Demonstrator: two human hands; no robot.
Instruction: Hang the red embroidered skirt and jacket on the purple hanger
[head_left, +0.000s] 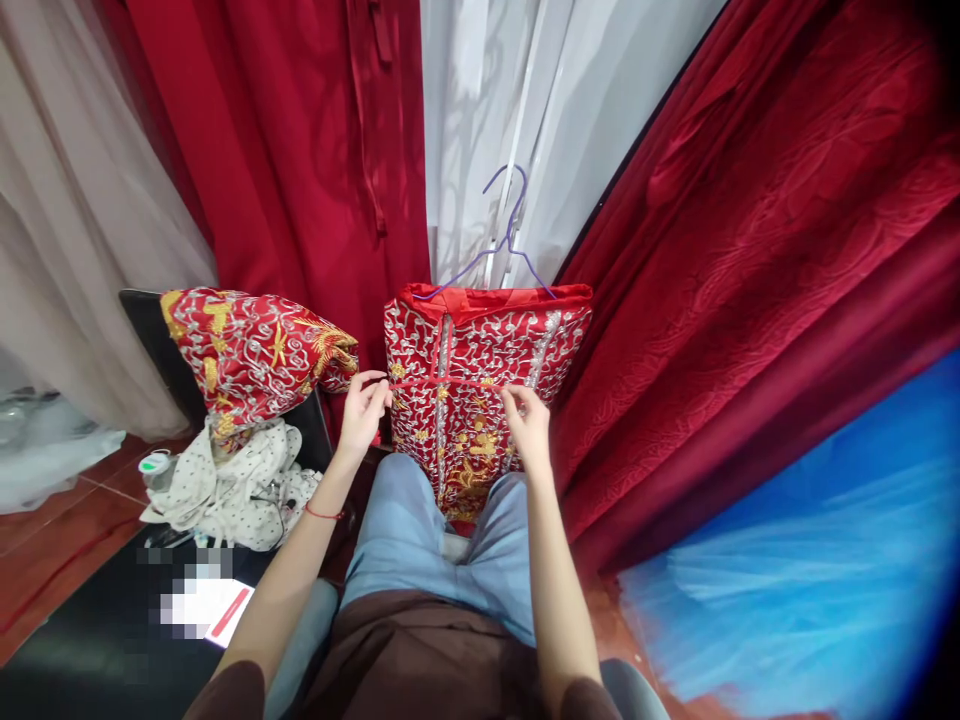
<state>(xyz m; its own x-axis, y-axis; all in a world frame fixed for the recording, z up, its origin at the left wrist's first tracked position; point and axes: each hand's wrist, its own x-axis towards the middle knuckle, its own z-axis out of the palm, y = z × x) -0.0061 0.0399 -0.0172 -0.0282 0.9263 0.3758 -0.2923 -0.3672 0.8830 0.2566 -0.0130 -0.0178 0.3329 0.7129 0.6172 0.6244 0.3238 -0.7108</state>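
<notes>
In front of my knees stands a red skirt (480, 420) with silver and gold embroidery, its plain red waistband at the top. A thin red ribbon (450, 381) runs level across its front. My left hand (365, 405) pinches the ribbon at the skirt's left edge. Farther right, my right hand (527, 415) holds the ribbon between thumb and finger, close to the fabric. A purple wire hanger (511, 240) rises above the waistband, its hook upward against white cloth. Whether the hanger is fastened to the skirt I cannot tell.
On a black chair to the left lies another red embroidered garment (259, 350). Below it are a spotted white cloth bag (225, 480), a small bottle (156, 468) and a lit phone (217, 605). Red drapes (735, 250) hang at the right, above blue tulle (787, 590).
</notes>
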